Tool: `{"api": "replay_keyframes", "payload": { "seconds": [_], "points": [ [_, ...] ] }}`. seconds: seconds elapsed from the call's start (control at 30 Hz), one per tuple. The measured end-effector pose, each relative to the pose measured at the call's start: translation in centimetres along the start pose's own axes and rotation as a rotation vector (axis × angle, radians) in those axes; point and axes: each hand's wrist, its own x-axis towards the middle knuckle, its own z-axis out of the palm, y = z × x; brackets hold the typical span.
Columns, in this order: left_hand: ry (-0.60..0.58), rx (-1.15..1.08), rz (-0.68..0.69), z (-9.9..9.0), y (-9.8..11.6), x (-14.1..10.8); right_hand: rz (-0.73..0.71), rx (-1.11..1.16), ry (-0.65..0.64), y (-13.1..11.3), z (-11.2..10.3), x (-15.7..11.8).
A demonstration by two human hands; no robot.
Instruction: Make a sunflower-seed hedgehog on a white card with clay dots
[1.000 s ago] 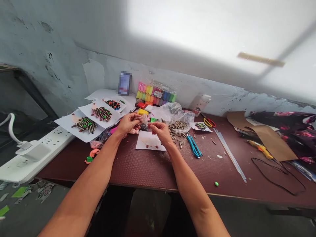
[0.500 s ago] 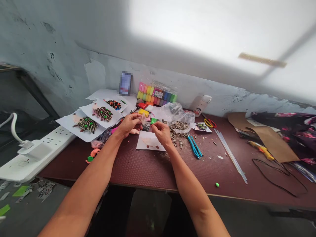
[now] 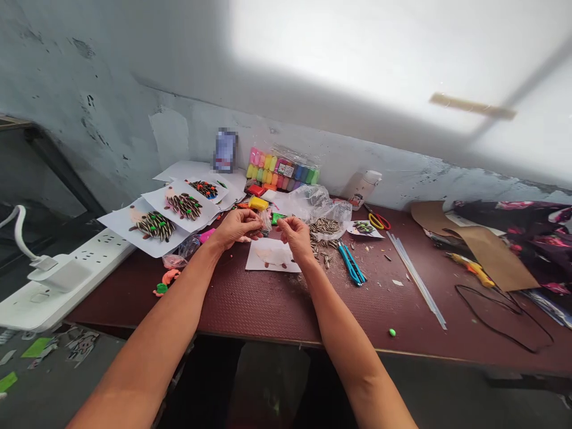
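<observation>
My left hand (image 3: 236, 229) is curled around a small clear plastic bag (image 3: 266, 220), which shows at its fingertips. My right hand (image 3: 291, 234) is a little to the right, its fingertips pinched together. Whether they hold anything is too small to tell. Both hands hover above a white paper sheet (image 3: 272, 256) with a pale clay shape on it. Nearest my right wrist lies a loose heap of striped sunflower seeds (image 3: 324, 229). At the left, paper sheets carry seed-covered clay hedgehogs (image 3: 154, 226).
The maroon tabletop (image 3: 268, 310) holds a bagged set of coloured clay (image 3: 281, 170), crumpled plastic (image 3: 313, 202), blue-handled scissors (image 3: 351, 264), red scissors (image 3: 379, 221) and glue sticks (image 3: 415, 280). A white power strip (image 3: 67, 268) runs along the left edge; a wall stands behind.
My left hand has shifted slightly right and now holds the clear plastic at its fingertips. My right fingers have drawn a little away from the plastic, which no longer sits squarely between both hands.
</observation>
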Motion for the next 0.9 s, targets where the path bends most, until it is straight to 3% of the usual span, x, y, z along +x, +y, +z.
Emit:
{"api": "replay_keyframes", "payload": {
  "seconds": [0.27,0.57,0.73,0.9],
  "points": [
    [-0.070,0.061,0.044,-0.3,-0.6,0.5,0.048,0.000,-0.076,0.2,0.6,-0.1],
    [-0.132,0.013,0.033,-1.1,-0.2,0.0,0.031,0.023,0.030,0.5,-0.2,0.3],
    [-0.160,0.136,0.078,-1.0,-0.1,-0.2,0.049,0.020,-0.086,0.2,0.1,0.0],
    [-0.103,0.063,0.144,-0.7,-0.8,0.5,0.054,0.031,-0.139,0.1,0.7,-0.4]
  ]
}}
